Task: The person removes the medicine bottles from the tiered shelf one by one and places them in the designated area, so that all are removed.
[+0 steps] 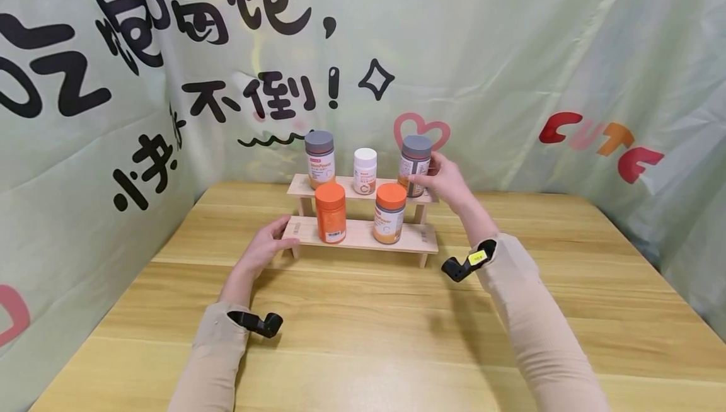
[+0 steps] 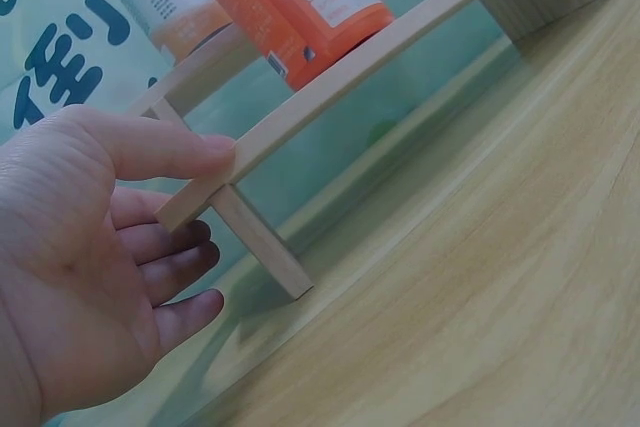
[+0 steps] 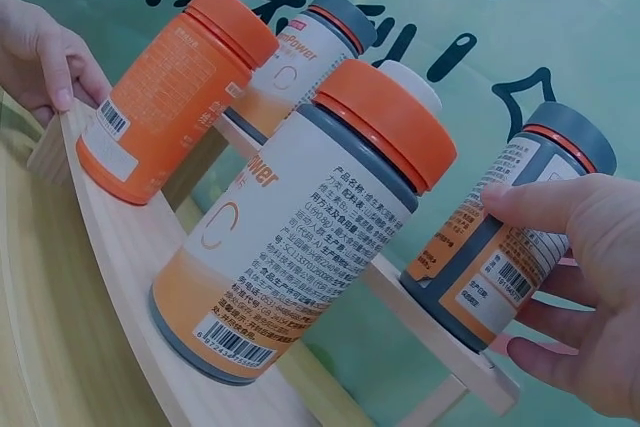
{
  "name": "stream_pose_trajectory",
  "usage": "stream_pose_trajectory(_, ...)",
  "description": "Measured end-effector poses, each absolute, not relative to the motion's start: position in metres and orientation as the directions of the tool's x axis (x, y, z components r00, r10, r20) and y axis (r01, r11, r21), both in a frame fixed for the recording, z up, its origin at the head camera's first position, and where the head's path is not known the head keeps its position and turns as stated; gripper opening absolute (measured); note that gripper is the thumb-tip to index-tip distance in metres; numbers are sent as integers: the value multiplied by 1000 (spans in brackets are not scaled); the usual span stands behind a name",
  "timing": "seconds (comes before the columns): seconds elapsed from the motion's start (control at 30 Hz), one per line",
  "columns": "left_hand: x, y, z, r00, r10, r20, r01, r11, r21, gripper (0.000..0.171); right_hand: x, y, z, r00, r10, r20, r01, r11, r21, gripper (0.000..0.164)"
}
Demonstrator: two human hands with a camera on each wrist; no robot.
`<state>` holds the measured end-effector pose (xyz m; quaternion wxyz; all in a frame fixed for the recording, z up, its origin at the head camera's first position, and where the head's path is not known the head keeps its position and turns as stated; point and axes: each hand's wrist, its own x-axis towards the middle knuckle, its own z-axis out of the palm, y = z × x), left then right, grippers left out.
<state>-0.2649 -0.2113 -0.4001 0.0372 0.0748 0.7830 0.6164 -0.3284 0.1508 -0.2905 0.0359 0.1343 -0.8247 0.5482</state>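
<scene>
A two-tier wooden display stand [image 1: 357, 226] stands on the table, with supplement bottles on both tiers. My left hand [image 1: 265, 245] holds the left end of the lower tier, thumb [image 2: 190, 152] on its front edge and fingers beyond. At the right end of the upper tier, my right hand [image 1: 448, 182] grips a grey-lidded supplement bottle [image 1: 416, 163], the thumb [image 3: 520, 205] lying across its label. That bottle is upright, its base at the board. A white bottle [image 1: 365, 172] and another grey-lidded bottle [image 1: 320, 163] share the upper tier.
On the lower tier stand an all-orange bottle [image 1: 331, 213] and an orange-lidded bottle [image 1: 390, 213] with a white label. A printed cloth [image 1: 482, 53] hangs close behind the stand and along both sides. Wood-grain tabletop [image 1: 363, 324] stretches in front.
</scene>
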Motion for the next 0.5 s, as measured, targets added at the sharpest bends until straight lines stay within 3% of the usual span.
stream_pose_trajectory(0.5, -265, -211, -400, -986, 163, 37, 72, 219, 973, 76, -327, 162, -291, -957, -119, 263, -289, 418, -862, 63)
